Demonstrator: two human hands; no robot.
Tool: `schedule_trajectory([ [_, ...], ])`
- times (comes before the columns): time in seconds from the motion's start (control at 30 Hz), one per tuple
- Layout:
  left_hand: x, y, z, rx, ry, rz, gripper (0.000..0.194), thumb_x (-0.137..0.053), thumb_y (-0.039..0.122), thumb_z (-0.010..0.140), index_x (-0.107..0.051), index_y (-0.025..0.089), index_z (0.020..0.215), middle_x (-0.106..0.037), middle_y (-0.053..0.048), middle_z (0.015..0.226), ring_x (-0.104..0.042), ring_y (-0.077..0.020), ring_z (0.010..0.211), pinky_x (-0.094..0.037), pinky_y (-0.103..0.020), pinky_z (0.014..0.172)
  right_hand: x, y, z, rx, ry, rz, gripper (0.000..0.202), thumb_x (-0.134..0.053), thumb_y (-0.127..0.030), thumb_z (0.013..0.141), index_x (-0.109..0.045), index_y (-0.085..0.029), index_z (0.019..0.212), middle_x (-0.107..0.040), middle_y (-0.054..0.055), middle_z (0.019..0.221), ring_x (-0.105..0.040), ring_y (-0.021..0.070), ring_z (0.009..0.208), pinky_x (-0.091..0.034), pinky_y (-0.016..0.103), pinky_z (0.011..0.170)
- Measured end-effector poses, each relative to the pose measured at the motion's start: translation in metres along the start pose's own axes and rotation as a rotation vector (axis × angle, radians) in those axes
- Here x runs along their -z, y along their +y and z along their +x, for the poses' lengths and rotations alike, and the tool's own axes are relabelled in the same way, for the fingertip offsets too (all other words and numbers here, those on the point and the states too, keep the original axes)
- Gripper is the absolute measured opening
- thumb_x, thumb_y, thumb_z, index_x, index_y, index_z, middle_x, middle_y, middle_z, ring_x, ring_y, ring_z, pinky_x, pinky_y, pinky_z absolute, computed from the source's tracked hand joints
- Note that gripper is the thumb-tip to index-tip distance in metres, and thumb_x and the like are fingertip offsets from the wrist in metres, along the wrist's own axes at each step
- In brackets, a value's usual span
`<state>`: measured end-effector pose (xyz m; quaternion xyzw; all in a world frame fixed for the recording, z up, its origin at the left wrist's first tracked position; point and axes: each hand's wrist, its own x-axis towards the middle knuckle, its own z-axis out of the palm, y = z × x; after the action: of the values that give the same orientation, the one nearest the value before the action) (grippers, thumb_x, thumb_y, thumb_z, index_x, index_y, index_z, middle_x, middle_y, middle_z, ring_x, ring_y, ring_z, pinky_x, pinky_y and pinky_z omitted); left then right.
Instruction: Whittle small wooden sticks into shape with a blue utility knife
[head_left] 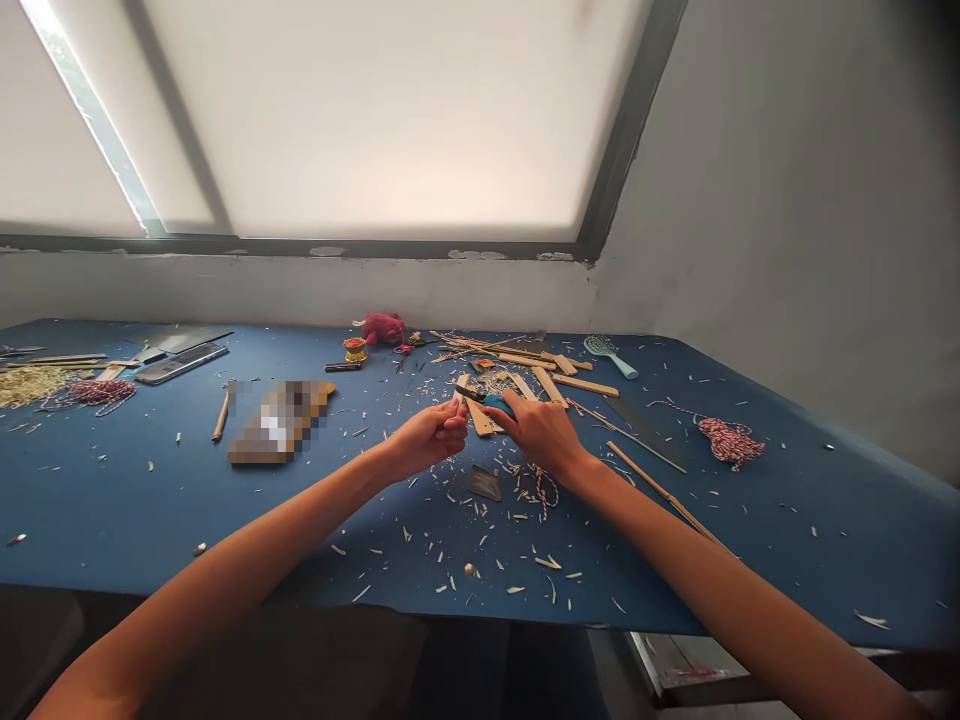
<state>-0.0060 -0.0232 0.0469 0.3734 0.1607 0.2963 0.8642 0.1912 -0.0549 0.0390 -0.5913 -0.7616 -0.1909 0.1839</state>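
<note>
Near the middle of the table, my right hand (541, 430) is wrapped round the teal handle of a knife (474, 394). Its dark blade points left and meets a small pale wood strip (461, 383). That strip is pinched upright in the closed fingers of my left hand (431, 438); its lower end is hidden. Below my hands lie a flat grey metal piece (485, 483) and a red-and-white cord (544, 490). Flat wood pieces (480, 420) and thin shavings surround both hands.
Bamboo sticks (664, 492) and a red-and-white cord bundle (729, 443) lie right. A green hairbrush (611, 356), magenta yarn (382, 328) and a yellow-red spool (355, 350) are at the back. Left are a phone (182, 364) and a pixelated brown item (315, 400). Shavings litter the blue table (750, 540).
</note>
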Motion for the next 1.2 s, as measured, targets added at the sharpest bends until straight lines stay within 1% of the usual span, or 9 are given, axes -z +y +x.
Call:
schedule_trajectory([
  [0.4,0.0,-0.001,-0.004,0.052,-0.02,0.009,0.02,-0.046,0.021,0.09,-0.05,0.011,0.072,-0.029,0.006,0.056,-0.022,-0.0022,0.043,-0.025,-0.013,0.043,-0.004,0.001,0.0,0.065,0.021,-0.001,0.059,-0.013,-0.059,0.091,-0.054,-0.017,0.087,-0.065,0.005,0.065,-0.059,0.0159,0.056,-0.018,0.027,0.049],
  [0.63,-0.005,0.004,-0.005,0.101,-0.053,-0.022,0.017,-0.046,0.015,0.089,-0.05,0.01,0.073,-0.027,0.006,0.058,-0.022,-0.0021,0.044,-0.026,-0.013,0.044,0.0,0.004,0.008,0.119,0.001,-0.071,0.07,-0.007,-0.064,0.088,-0.057,-0.015,0.087,-0.066,0.008,0.07,-0.059,0.0168,0.06,-0.019,0.027,0.05],
  [0.7,-0.01,0.007,-0.01,0.11,-0.069,-0.024,0.018,-0.045,0.015,0.089,-0.05,0.01,0.072,-0.027,0.006,0.057,-0.023,-0.0025,0.044,-0.026,-0.013,0.044,0.0,0.013,0.01,0.103,-0.022,-0.075,0.072,-0.006,-0.066,0.086,-0.058,-0.015,0.09,-0.067,0.01,0.074,-0.06,0.0182,0.064,-0.022,0.027,0.051],
  [0.77,-0.014,0.012,-0.022,0.156,-0.137,0.047,0.021,-0.044,0.017,0.09,-0.051,0.011,0.071,-0.027,0.006,0.055,-0.026,-0.0036,0.045,-0.028,-0.014,0.045,0.003,0.036,0.01,-0.079,-0.065,-0.09,0.077,-0.003,-0.067,0.085,-0.059,-0.014,0.095,-0.067,0.013,0.075,-0.061,0.0203,0.066,-0.025,0.027,0.052],
  [0.87,-0.015,0.022,-0.041,0.194,-0.246,0.183,0.022,-0.045,0.022,0.09,-0.053,0.011,0.072,-0.028,0.005,0.052,-0.028,-0.0049,0.046,-0.029,-0.016,0.046,0.013,0.085,0.004,-0.541,-0.111,-0.125,0.086,0.002,-0.069,0.082,-0.061,-0.012,0.099,-0.065,0.016,0.069,-0.06,0.0234,0.061,-0.029,0.029,0.054],
  [0.9,-0.013,0.025,-0.044,0.132,-0.227,0.173,0.02,-0.046,0.022,0.089,-0.053,0.011,0.074,-0.027,0.006,0.053,-0.026,-0.0044,0.046,-0.027,-0.016,0.045,0.018,0.098,0.002,-0.613,-0.072,-0.131,0.086,0.002,-0.069,0.082,-0.062,-0.013,0.097,-0.065,0.016,0.069,-0.06,0.024,0.062,-0.03,0.029,0.055],
  [0.97,-0.007,0.027,-0.045,0.018,-0.112,0.134,0.017,-0.047,0.018,0.089,-0.053,0.011,0.075,-0.026,0.006,0.055,-0.024,-0.0033,0.046,-0.026,-0.015,0.045,0.025,0.111,0.001,-0.692,0.093,-0.14,0.084,0.003,-0.066,0.084,-0.062,-0.014,0.096,-0.066,0.017,0.072,-0.061,0.0252,0.066,-0.029,0.03,0.055],
  [1.03,0.001,0.025,-0.04,-0.04,-0.018,0.083,0.014,-0.047,0.016,0.089,-0.051,0.011,0.076,-0.026,0.006,0.058,-0.023,-0.0026,0.046,-0.024,-0.014,0.044,0.029,0.105,0.004,-0.639,0.176,-0.103,0.08,0.001,-0.064,0.086,-0.062,-0.015,0.095,-0.066,0.015,0.072,-0.061,0.0247,0.066,-0.027,0.029,0.054],
  [1.2,0.012,0.008,-0.025,-0.053,0.041,0.122,0.018,-0.05,0.024,0.088,-0.051,0.011,0.077,-0.03,0.005,0.06,-0.025,-0.0026,0.047,-0.026,-0.013,0.045,0.021,0.06,0.012,-0.403,0.174,-0.065,0.073,-0.006,-0.063,0.088,-0.061,-0.015,0.09,-0.062,0.012,0.062,-0.057,0.0216,0.055,-0.021,0.028,0.05],
])
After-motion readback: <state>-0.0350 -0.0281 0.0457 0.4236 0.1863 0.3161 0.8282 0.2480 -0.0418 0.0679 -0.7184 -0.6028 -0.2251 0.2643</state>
